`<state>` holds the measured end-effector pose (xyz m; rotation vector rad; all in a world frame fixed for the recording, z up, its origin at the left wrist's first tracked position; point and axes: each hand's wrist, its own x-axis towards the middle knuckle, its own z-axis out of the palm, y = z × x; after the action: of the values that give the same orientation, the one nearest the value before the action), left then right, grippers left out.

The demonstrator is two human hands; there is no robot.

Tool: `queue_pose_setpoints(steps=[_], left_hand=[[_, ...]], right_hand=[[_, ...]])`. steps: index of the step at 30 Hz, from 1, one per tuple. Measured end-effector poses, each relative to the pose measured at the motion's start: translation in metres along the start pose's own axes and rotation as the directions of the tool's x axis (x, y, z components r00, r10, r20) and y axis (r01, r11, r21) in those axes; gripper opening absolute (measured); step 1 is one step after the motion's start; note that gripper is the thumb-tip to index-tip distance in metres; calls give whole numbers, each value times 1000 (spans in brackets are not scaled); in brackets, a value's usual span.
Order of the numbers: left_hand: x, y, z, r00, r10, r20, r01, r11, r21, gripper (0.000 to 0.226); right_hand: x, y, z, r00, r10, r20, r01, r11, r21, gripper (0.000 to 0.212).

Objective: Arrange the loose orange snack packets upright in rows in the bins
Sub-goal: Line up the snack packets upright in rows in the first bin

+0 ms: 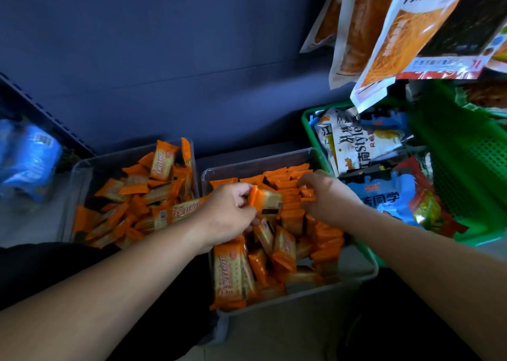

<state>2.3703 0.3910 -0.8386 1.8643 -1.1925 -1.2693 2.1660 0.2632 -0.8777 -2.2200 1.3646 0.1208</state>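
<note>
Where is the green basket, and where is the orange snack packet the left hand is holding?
green basket (466, 154): head view, on its mesh side wall.
orange snack packet (270, 200): head view, middle of its front face.

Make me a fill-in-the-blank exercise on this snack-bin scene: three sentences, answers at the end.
1. The left hand pinches one ____ packet.
2. Upright rows of packets stand only in the ____ clear bin.
3. The basket of other snack bags is ____.
Missing words: orange; right; green.
</note>
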Motion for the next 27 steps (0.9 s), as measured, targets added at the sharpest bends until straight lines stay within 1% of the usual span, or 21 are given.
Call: queue_pose_setpoints(steps=[1,2,3,4,5,6,8,9,10,11,12,13,14,15,16,18,20,23,24,26,27], left_hand=[[-2,3,0,999,42,-1,-42,999,-12,33],[-5,6,2,995,95,-9,-96,995,-18,33],[-8,10,4,987,157,-19,-157,987,-13,34],[-11,13,7,973,230,-28,-230,973,16,34],[-13,15,12,951,308,-32,-305,950,69,36],[-17,18,17,922,386,-33,-379,916,133,38],[-18,18,27,877,481,-14,-466,855,228,42],[-17,18,30,875,484,11,-470,844,259,44],[-13,15,32,884,466,38,-454,836,307,45],[-8,13,34,899,432,70,-424,818,388,44],[-1,10,34,918,384,102,-382,783,491,42],[6,6,36,941,312,134,-329,742,584,39],[12,2,39,961,225,158,-273,710,649,37],[18,-3,43,976,130,176,-216,696,685,38],[23,-8,49,981,57,185,-171,701,692,44],[33,-17,60,983,-49,177,-85,732,676,57],[36,-22,72,980,-101,173,-35,766,642,62],[37,-23,79,969,-197,147,82,822,563,73],[37,-21,77,966,-218,140,112,838,535,68],[35,-16,66,964,-240,112,153,850,503,34],[33,-12,58,964,-252,86,178,850,496,26]], right_hand=[[-5,-6,-12,998,60,31,-64,989,133,37],[-11,-11,-24,987,129,92,-150,943,297,35],[-17,-18,-34,967,178,185,-246,845,475,41],[-24,-24,-44,942,188,278,-326,711,623,50],[-31,-28,-53,926,174,334,-369,598,712,56],[-37,-30,-60,924,152,352,-376,529,761,55],[-44,-29,-67,941,115,318,-334,474,815,35],[-45,-25,-69,948,121,293,-315,463,828,29],[-46,-19,-71,953,139,267,-301,475,827,31],[-45,-11,-72,959,166,231,-284,524,803,34],[-44,-4,-73,963,194,189,-269,594,758,36],[-44,2,-74,966,212,148,-253,658,709,36],[-44,7,-75,968,221,119,-242,698,674,35],[-44,10,-73,970,221,105,-234,711,663,34],[-44,12,-70,970,218,104,-230,702,674,33],[-42,19,-60,971,199,135,-233,638,734,32],[-41,27,-52,967,179,184,-254,557,791,33],[-40,38,-53,958,150,245,-288,475,832,36],[-40,40,-55,956,136,259,-293,461,838,35],[-40,40,-59,957,105,271,-288,480,829,35],[-40,39,-60,958,98,269,-281,501,818,35]])
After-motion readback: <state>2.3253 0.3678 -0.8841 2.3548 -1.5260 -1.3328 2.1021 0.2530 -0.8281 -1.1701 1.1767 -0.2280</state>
